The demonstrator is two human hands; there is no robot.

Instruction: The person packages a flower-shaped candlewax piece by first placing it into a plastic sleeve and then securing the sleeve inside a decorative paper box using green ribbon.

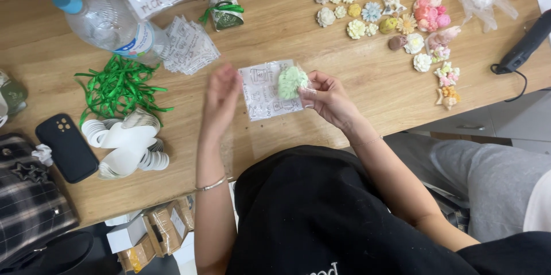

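Observation:
My right hand (328, 98) pinches a pale green flower-shaped piece (291, 82) together with the right edge of a small clear printed bag (265, 91); the flower looks to be inside the bag. The bag hovers just over the wooden table (344, 68). My left hand (221, 96) is blurred, fingers apart, held just left of the bag, and holds nothing that I can see.
Several pastel flower pieces (390, 22) lie at the back right. A stack of printed bags (188, 45), a plastic bottle (109, 22), green ribbon (117, 86), white tags (127, 143), a black phone (67, 147) and a tied green-ribbon packet (224, 13) sit left. A black tool (525, 45) lies at right.

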